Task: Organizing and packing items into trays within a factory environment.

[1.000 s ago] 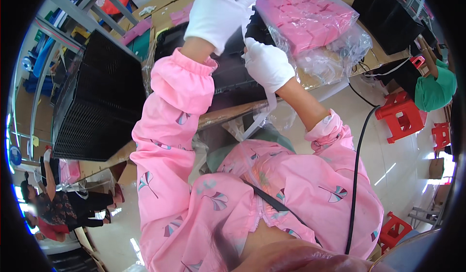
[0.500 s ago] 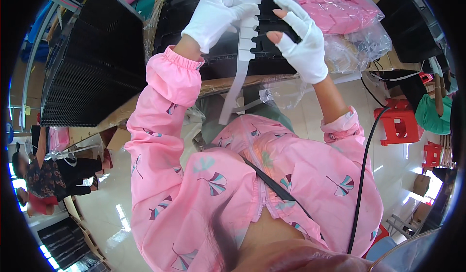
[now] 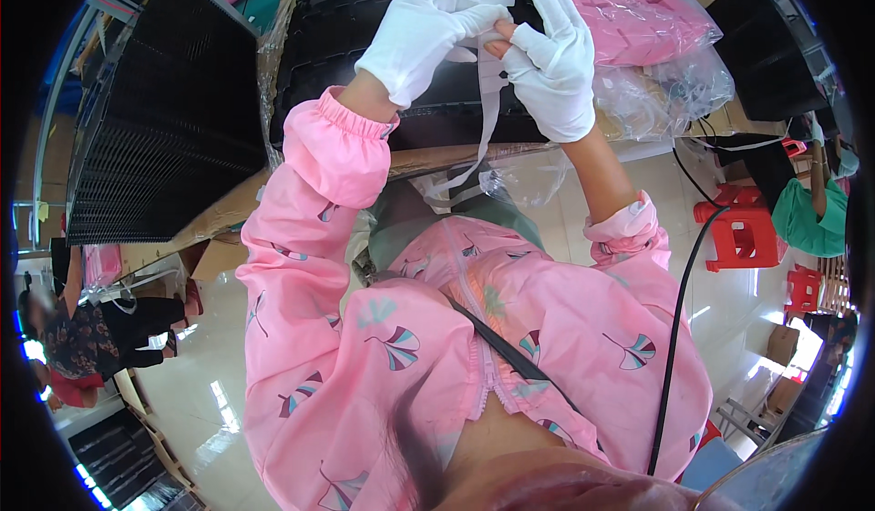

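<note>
A long white strip (image 3: 490,73) with notched tabs along its edge runs from the far side, over the black moulded tray (image 3: 333,46), and its pale tail hangs past the table edge. My left hand (image 3: 424,46), in a white glove, pinches the strip near its upper part. My right hand (image 3: 554,69) wears a white glove with the thumb and forefinger tips bare. Those two bare tips meet at the strip's edge, right beside my left fingertips, while the other right fingers stretch upward. What lies exactly between the right fingertips is too small to see.
Pink pieces in clear plastic (image 3: 629,19) lie at the right. A black ribbed panel (image 3: 173,119) stands at the left. A black cable (image 3: 679,329) hangs at my right, near red stools (image 3: 743,233). Other people are at both far sides.
My left hand has moved right with the strip. My right hand has shifted slightly left and up, its thumb and forefinger now closed at the strip. The strip's tail swung right and curved.
</note>
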`<action>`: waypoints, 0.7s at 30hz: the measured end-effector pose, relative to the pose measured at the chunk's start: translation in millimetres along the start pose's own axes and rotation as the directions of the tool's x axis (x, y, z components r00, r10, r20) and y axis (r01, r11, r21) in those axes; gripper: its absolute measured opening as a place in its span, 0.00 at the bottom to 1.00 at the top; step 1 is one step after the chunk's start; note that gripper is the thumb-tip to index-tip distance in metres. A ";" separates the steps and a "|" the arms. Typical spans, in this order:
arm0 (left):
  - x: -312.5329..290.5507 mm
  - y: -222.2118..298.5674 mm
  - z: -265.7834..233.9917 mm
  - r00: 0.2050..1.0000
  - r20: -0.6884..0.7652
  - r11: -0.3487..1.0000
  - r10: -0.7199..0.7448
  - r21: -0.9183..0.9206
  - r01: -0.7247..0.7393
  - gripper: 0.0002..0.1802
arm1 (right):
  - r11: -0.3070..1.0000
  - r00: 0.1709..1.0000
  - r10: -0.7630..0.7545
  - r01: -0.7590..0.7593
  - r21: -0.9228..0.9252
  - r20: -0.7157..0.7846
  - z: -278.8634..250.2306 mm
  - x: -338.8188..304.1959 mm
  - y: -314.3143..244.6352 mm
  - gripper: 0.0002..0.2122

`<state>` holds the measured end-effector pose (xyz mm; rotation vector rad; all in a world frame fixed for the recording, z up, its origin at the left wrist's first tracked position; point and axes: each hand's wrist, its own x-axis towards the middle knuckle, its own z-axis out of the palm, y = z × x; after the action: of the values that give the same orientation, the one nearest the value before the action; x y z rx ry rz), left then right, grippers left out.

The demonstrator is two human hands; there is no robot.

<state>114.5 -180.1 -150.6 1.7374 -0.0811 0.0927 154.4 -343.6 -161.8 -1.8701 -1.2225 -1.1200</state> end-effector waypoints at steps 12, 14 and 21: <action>0.4 1.1 5.0 1.000 0.006 1.000 0.011 0.015 -0.011 0.24 | 0.984 0.979 -0.180 0.178 -0.022 -0.092 6.9 -6.3 9.7 0.15; 2.0 0.4 5.1 1.000 -0.021 0.999 0.011 -0.033 -0.012 0.20 | 0.982 0.981 -0.186 0.187 0.001 -0.059 7.7 -5.7 9.9 0.15; 5.2 16.3 -13.8 0.977 -0.175 0.993 -0.120 -0.032 0.116 0.14 | 0.942 0.923 0.157 -0.247 0.226 0.352 -25.7 22.3 25.3 0.05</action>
<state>117.7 -169.2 -131.8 1.7010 0.1507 0.1579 174.6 -365.9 -131.9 -1.9675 -1.2495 -0.5112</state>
